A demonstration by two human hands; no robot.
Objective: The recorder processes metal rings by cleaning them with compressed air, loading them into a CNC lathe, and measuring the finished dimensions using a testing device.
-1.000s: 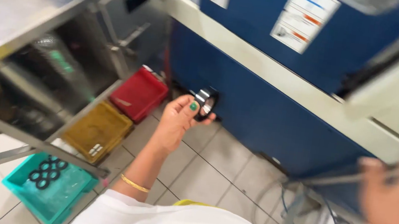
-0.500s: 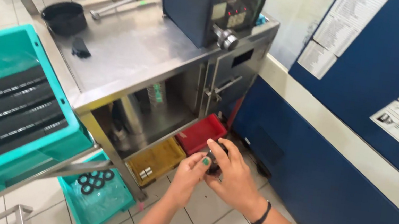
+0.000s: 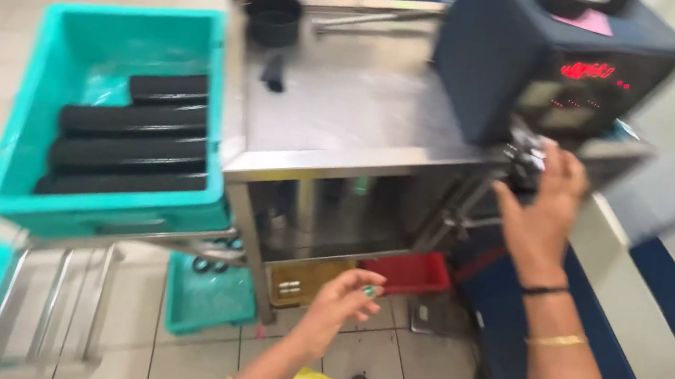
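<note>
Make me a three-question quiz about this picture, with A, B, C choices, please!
1. Where is the right hand?
A. at the front of the dark machine
B. inside the teal crate
C. on the floor

2. How many long black bars lie in the teal crate?
A. one
B. four
C. nine

3. How is the left hand?
A. gripping the black pot
B. flat on the steel table
C. in the air below the table edge, fingers curled

Answers: 1 A, its fingers reach the metal part under the red display. 2 B, four lie side by side. 3 C, it touches nothing clearly.
</note>
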